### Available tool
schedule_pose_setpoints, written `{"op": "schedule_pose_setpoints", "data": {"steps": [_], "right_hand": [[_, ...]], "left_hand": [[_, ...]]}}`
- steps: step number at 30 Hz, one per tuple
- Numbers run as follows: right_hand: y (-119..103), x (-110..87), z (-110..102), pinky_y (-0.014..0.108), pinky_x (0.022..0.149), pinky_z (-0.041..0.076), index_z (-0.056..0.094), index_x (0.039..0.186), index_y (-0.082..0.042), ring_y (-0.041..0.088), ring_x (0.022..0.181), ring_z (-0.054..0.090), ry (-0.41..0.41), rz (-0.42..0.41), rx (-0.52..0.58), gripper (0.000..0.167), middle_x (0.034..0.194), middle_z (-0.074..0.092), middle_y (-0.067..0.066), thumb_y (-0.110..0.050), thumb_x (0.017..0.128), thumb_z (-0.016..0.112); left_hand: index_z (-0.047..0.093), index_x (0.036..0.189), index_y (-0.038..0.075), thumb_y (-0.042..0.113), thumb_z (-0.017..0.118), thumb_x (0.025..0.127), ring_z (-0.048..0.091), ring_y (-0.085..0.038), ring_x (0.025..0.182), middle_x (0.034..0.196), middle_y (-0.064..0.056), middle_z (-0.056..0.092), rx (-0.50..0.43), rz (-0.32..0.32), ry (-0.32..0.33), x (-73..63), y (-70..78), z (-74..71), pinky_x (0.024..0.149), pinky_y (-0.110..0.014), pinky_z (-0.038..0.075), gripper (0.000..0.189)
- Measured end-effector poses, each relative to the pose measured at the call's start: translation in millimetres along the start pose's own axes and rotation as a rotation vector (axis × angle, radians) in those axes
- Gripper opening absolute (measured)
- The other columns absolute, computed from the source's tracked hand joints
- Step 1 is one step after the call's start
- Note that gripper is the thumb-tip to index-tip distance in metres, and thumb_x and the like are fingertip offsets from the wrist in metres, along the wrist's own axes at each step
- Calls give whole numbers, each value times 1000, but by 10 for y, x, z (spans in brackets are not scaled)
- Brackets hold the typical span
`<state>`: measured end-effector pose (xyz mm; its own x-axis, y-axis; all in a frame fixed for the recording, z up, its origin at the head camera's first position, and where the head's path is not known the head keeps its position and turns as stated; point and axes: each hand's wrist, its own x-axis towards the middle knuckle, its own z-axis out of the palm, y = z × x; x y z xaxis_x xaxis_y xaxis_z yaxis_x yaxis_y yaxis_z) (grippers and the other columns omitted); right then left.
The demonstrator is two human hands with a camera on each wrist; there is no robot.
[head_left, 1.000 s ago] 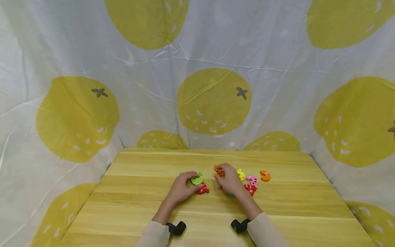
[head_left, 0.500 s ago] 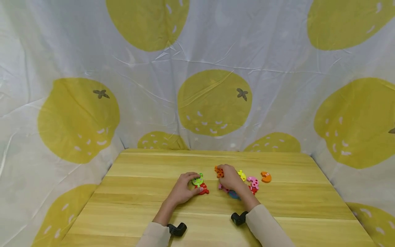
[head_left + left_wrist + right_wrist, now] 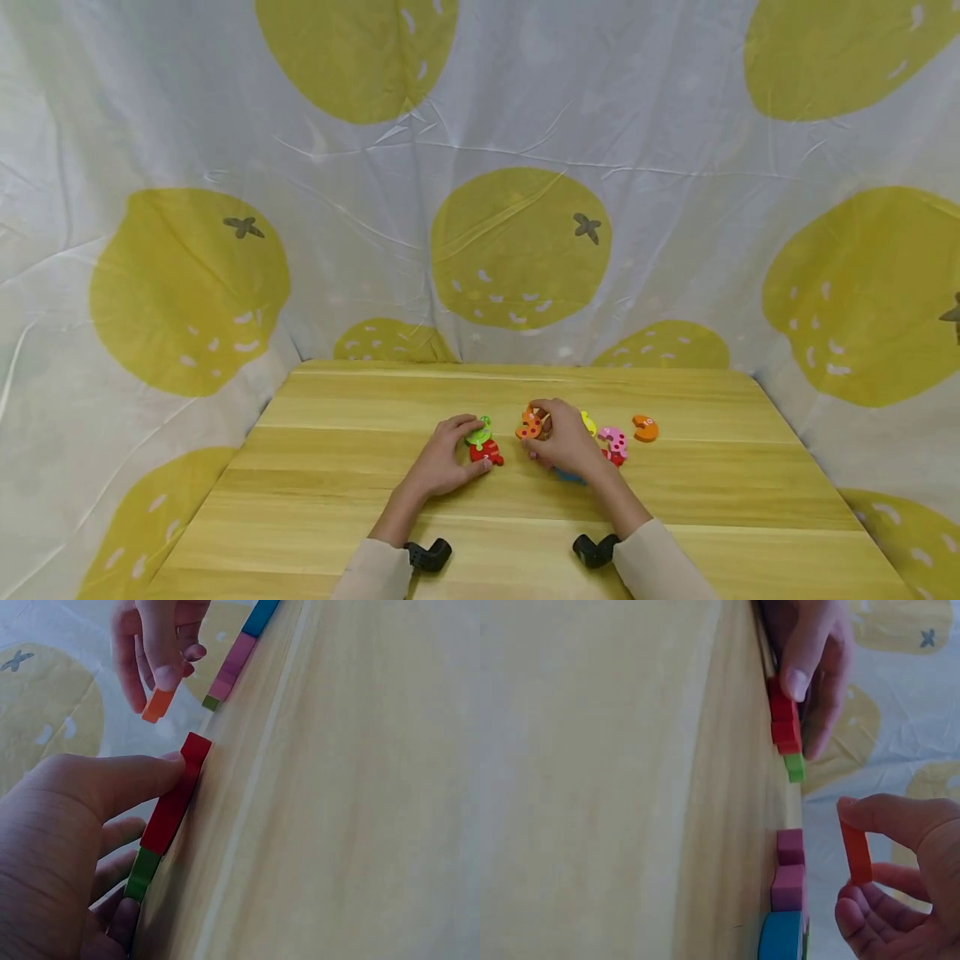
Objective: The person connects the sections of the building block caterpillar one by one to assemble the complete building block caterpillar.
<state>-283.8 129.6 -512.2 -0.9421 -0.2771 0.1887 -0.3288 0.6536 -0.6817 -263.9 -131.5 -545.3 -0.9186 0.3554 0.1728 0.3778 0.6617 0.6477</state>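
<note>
On the wooden table my left hand (image 3: 442,461) grips two joined puzzle pieces, its thumb against the red piece (image 3: 484,452) and its fingers at the green piece (image 3: 478,436), which has an animal head. Both lie flat, as the left wrist view shows. My right hand (image 3: 572,442) pinches an orange puzzle piece (image 3: 527,425) with red spots between thumb and fingers. In the right wrist view that orange piece (image 3: 856,851) is raised off the tabletop, apart from the green and red pair. Part of it is covered by the fingers.
Beneath and beside my right hand lie a blue piece (image 3: 570,477), a pink piece (image 3: 615,440), a yellow piece (image 3: 588,423) and a red one (image 3: 615,457), partly hidden. Farther right lies an orange piece (image 3: 645,428) numbered 10. A lemon-print cloth (image 3: 517,100) hangs behind the table (image 3: 712,483).
The spotted orange piece has turned in my right hand and moved slightly left and nearer. The red and green pieces have shifted a little left under my left hand.
</note>
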Motion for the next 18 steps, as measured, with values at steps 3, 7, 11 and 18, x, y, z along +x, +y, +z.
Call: {"op": "schedule_pose_setpoints", "data": {"steps": [3,7,11,18], "right_hand": [[-23,-83,9,21,64,47,61,140,-1,9,75,51,-19,-33,-3,69,99,58,3,-18,79,89],[-58,-192,47,21,64,45,63,136,0,11,75,49,-50,-61,2,68,93,55,1,-22,78,90],[-97,-265,105,21,65,44,63,134,0,13,77,50,-77,-52,33,66,90,55,0,-24,79,90],[-182,-283,229,22,65,44,61,136,1,10,76,49,-87,-60,28,67,90,55,0,-25,81,88]], "left_hand": [[59,144,12,43,79,87,42,-39,145,155,-13,48,-10,-1,11,5,-3,4,115,-62,39,68],[59,144,12,44,78,88,41,-39,146,155,-14,48,-25,-1,13,2,-4,10,115,-63,39,68],[60,144,12,43,78,88,41,-39,146,156,-13,48,-29,2,11,5,-4,14,115,-63,39,67],[61,142,11,37,79,87,42,-38,145,154,-13,50,-23,0,22,20,-15,9,114,-61,40,64]]}}
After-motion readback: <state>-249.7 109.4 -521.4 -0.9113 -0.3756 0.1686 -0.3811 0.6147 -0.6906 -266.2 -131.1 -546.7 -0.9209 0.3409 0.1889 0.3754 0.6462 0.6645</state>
